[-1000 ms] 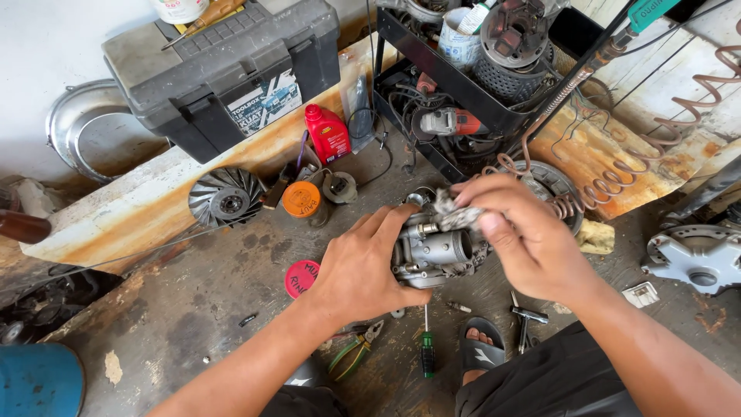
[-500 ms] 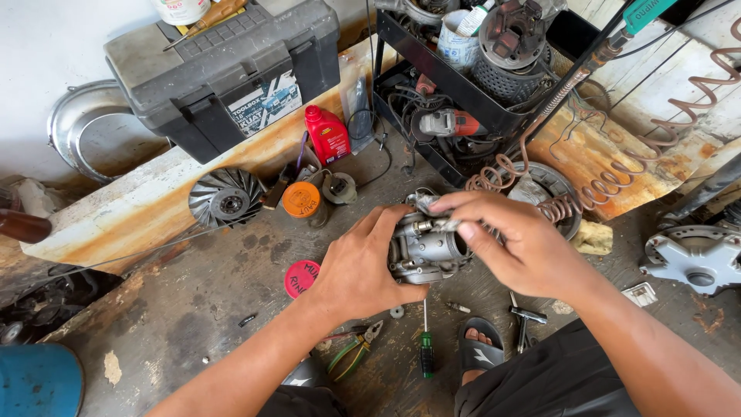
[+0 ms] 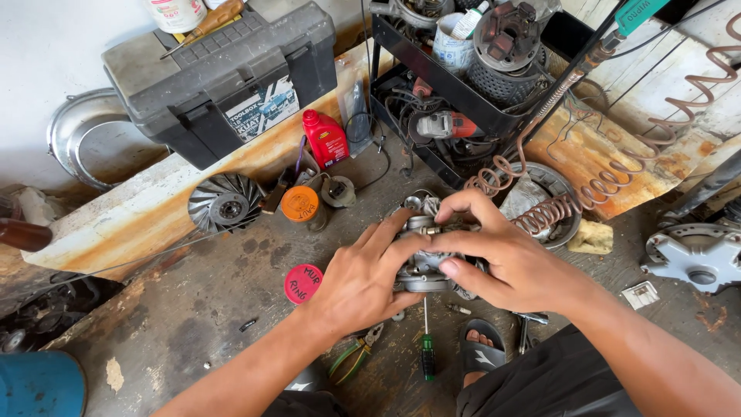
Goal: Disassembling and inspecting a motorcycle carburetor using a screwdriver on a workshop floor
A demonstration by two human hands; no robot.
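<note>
Both my hands grip a grey metal engine part (image 3: 423,255), a carburettor-like casting with brass fittings, held above the concrete floor at the centre. My left hand (image 3: 363,282) wraps its left side from below. My right hand (image 3: 502,259) covers the right side and top, with the fingers curled over the brass fitting. Much of the part is hidden by my fingers. A green-handled screwdriver (image 3: 426,351) lies on the floor just under the part, and green-handled pliers (image 3: 356,357) lie beside my left wrist.
A red round lid (image 3: 302,283) and an orange-capped jar (image 3: 300,205) sit to the left. A finned metal fan wheel (image 3: 226,203), a red bottle (image 3: 326,139), a black toolbox (image 3: 224,73), a black crate of parts (image 3: 463,100), a coiled hose (image 3: 602,185) and a grey cover (image 3: 695,255) surround me. My sandalled foot (image 3: 482,347) is below.
My hands have turned and shifted the engine part slightly; my right hand's fingers moved from the side to over its top, and the left hand closed in tighter.
</note>
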